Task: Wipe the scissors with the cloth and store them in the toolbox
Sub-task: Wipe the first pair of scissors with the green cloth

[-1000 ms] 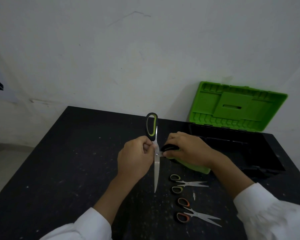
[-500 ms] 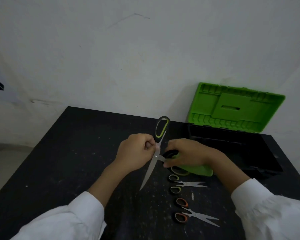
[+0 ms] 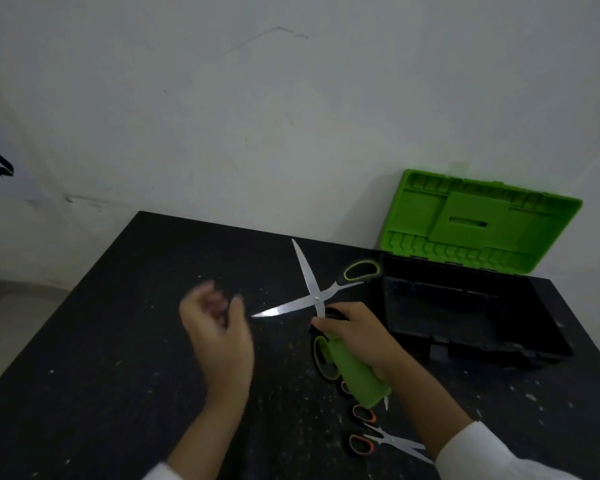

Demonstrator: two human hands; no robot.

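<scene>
Large black-and-green scissors (image 3: 315, 298) are held above the black table (image 3: 111, 348) with their blades spread wide, one pointing up and away, the other pointing left. My right hand (image 3: 355, 336) grips the lower handle together with a green cloth (image 3: 359, 379) that hangs under the palm. The upper handle reaches toward the toolbox (image 3: 471, 344), whose black base stands open with its green lid (image 3: 478, 220) leaning on the wall. My left hand (image 3: 219, 329) is off the scissors, to their left, blurred, fingers loosely curled and holding nothing.
Orange-handled scissors (image 3: 373, 436) lie on the table near my right sleeve. A smaller pair (image 3: 345, 388) is mostly hidden under the cloth. The wall runs behind the table; the table's left edge drops to the floor.
My left hand has let go of the scissors and moved left. The right hand has swung the scissors round, so the blades now point up and left, spread wide open.
</scene>
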